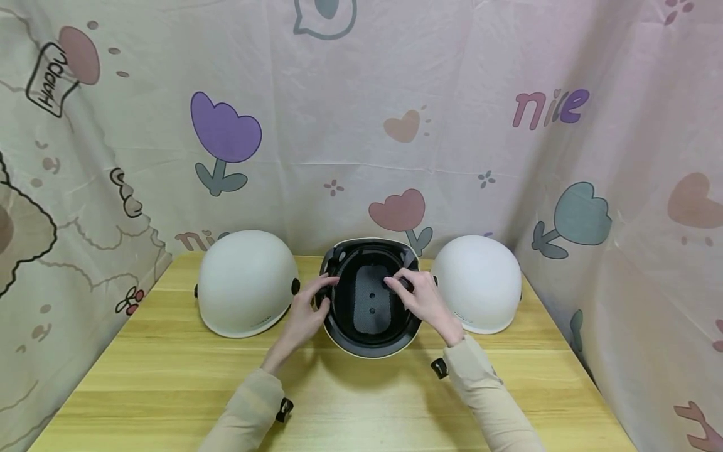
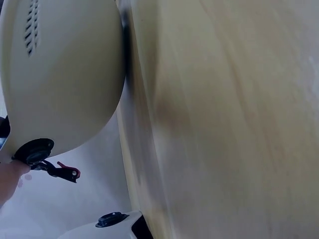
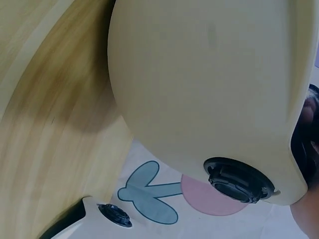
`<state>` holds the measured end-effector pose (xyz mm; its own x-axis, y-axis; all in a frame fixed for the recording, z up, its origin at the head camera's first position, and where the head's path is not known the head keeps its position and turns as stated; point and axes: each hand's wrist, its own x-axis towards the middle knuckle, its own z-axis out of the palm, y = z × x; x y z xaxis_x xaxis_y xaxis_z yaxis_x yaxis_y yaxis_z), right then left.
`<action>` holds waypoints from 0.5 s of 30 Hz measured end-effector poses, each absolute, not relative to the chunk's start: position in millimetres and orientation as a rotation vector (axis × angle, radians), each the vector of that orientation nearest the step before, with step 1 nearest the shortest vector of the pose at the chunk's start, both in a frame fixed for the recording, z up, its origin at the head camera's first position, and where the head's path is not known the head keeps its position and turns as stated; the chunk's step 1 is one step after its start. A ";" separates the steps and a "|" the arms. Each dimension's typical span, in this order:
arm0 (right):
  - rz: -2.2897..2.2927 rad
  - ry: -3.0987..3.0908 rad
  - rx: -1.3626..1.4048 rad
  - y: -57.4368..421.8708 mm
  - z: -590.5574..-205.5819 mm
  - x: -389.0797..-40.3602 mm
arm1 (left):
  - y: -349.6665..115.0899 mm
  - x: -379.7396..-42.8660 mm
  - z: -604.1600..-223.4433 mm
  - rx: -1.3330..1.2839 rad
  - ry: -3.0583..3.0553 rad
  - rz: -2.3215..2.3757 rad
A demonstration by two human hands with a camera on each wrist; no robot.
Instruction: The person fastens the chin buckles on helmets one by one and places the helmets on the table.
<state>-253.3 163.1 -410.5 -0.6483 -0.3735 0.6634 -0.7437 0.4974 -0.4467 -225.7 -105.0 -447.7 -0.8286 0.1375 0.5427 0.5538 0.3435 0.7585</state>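
An upturned helmet (image 1: 373, 342), pale outside with a black lining and a dark grey pad (image 1: 373, 301), lies between both hands at the middle of the table. My left hand (image 1: 305, 320) grips its left rim, thumb and fingers spread along the edge. On the right rim my right hand (image 1: 426, 301) holds on, its fingertips bent over into the opening. Beside the left fingers, a black strap with a red-edged buckle (image 2: 65, 172) hangs from the helmet's round black side knob (image 2: 34, 151). A matching knob (image 3: 239, 179) shows in the right wrist view.
Two white helmets stand dome up on the wooden table (image 1: 361, 408), one helmet (image 1: 245, 282) at left and one helmet (image 1: 479, 282) at right, both close to the hands. A printed cloth (image 1: 339, 94) hangs behind the table and along its sides.
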 end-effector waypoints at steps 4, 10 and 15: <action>1.107 -2.255 0.947 163.5 -411.1 -252.2 | -107.7 -224.0 -446.9 -0.605 -2.231 -1.502; 1.262 -2.266 0.932 160.2 -405.8 -246.4 | -110.6 -223.8 -446.7 -0.585 -2.218 -1.521; 1.216 -2.329 0.821 158.9 -405.0 -245.5 | -112.5 -221.1 -442.4 -0.597 -2.199 -1.575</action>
<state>-245.5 158.9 -405.0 -0.7540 -0.3179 0.5749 -0.6534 0.4529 -0.6065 -221.1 -112.5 -442.4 -0.8419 0.1240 0.5252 0.5372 0.2857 0.7936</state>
